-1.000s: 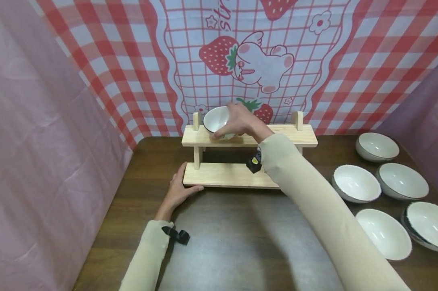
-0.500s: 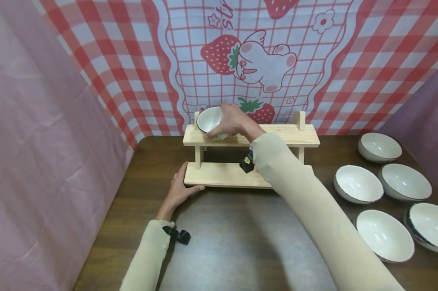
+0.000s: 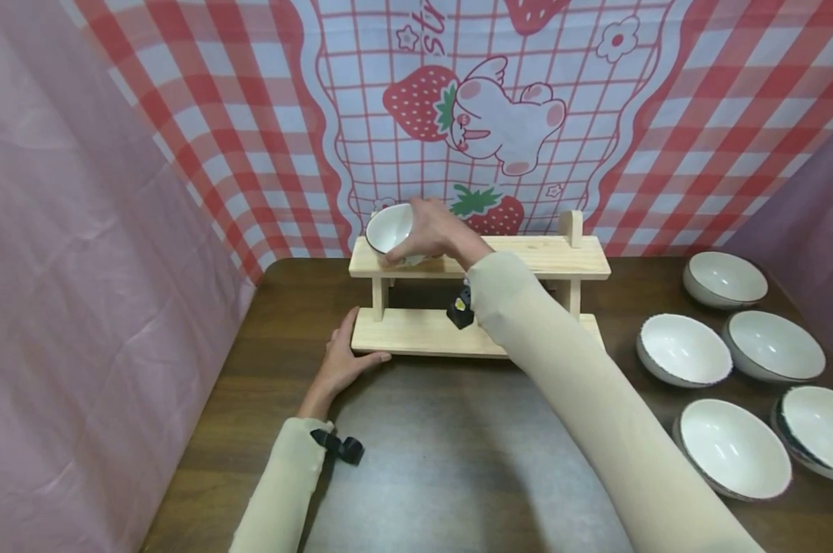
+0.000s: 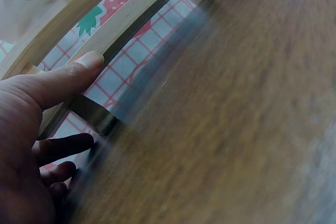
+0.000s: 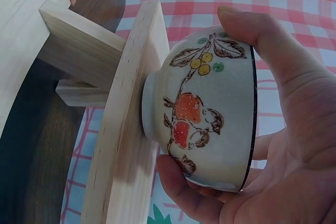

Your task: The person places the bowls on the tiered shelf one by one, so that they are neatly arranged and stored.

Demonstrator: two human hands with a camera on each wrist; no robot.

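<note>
At left, a person's left hand (image 3: pixel 339 365) rests on the left end of the lower board (image 3: pixel 423 334) of a two-tier, pale wooden rack (image 3: pixel 574 298); its thumb lies against the front edge, spread wide from the other fingers, whose full contact cannot be confirmed. Above, over the left part of the upper board (image 3: pixel 527 257), is a round white ceramic bowl (image 5: pixel 210 103) with a dark rim and orange, red and yellow painted motifs. The bowl sits between thumb and fingers of the right hand (image 3: pixel 432 229), which grips its wall from the right; the foot appears to meet the board. Its white inner surface is partly visible. Farther right, on a dark brown wooden table (image 3: pixel 416 453), five round white bowls (image 3: pixel 725 276) stand upright in a cluster, mouths upward, their glossy white interiors showing light reflections.
</note>
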